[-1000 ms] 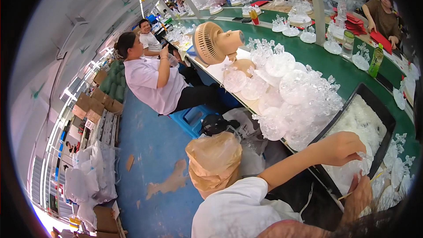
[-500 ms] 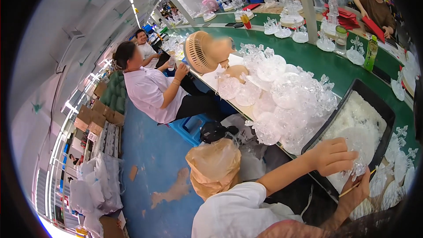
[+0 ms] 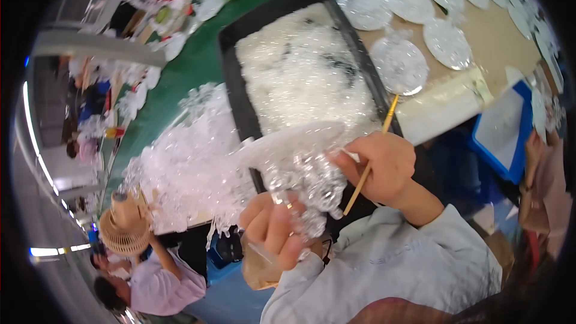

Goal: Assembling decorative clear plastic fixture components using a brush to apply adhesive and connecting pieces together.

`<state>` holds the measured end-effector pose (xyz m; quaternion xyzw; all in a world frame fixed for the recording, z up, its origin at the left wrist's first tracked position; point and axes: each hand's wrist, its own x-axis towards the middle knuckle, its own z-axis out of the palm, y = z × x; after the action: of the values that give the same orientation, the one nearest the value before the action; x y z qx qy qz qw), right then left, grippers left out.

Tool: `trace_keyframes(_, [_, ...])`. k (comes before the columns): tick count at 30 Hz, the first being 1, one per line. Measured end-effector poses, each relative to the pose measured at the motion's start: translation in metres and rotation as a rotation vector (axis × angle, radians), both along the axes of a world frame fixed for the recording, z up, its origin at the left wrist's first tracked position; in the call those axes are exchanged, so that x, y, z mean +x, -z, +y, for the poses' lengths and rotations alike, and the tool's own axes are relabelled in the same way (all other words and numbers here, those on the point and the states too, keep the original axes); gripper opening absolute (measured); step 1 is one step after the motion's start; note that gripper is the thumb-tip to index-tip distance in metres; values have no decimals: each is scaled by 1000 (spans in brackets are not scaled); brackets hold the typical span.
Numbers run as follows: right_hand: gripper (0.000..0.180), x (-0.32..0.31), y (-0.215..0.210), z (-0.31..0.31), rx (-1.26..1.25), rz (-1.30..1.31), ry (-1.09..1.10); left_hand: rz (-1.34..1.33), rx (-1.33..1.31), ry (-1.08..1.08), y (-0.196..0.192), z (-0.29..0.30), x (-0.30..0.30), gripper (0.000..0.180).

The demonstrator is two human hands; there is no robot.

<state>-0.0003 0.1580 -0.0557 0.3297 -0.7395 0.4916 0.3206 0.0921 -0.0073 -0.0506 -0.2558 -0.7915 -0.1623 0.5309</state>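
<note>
A: What are the hands holding?

B: A worker's hands are supporting a clear ornament (image 3: 309, 174), a round disc with a glassy cluster, at the near end of a black tray (image 3: 353, 45) of shiny white beads (image 3: 300, 72). Whether it is touching the tray, the view is not showing.

A: And the fingers?

B: Those of the left hand (image 3: 273, 228) are curling closely round the lower end of the cluster. The right hand (image 3: 384, 165) is keeping a thin yellow stick (image 3: 358, 186) in its bent fingers, its thumb and forefinger reaching the ornament's side; glare is hiding the exact contact.

A: How is the piece likely to be handling?

B: It is looking light and stiff, probably slippery on its smooth faces. The small knobs are jutting out and seeming the likeliest to snap.

A: Where should a hand be gripping?

B: By the disc's rim, with the other hand steadying the thick of the cluster rather than its tips. A pile of similar clear pieces (image 3: 192, 162) is lying left of the tray.
</note>
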Motion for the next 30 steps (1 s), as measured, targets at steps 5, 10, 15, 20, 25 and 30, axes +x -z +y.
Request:
trace_keyframes(5, [23, -4, 11, 16, -25, 53, 16, 483, 25, -184, 7, 19, -43, 32])
trace_keyframes(10, [29, 1, 11, 18, -13, -3, -56, 480, 9, -198, 7, 17, -39, 31])
trace_keyframes(15, [35, 0, 5, 18, -17, 5, -75, 497, -65, -286, 2, 10, -37, 37])
trace_keyframes(20, [32, -5, 16, 13, -103, 136, -31, 512, -92, -309, 5, 8, -37, 37])
trace_keyframes(25, [32, -6, 18, 12, -124, 120, -8, 509, -94, -294, 7, 6, -38, 34])
trace_keyframes(30, [28, -4, 11, 12, -171, 86, -15, 613, 118, -271, 2, -21, -36, 32])
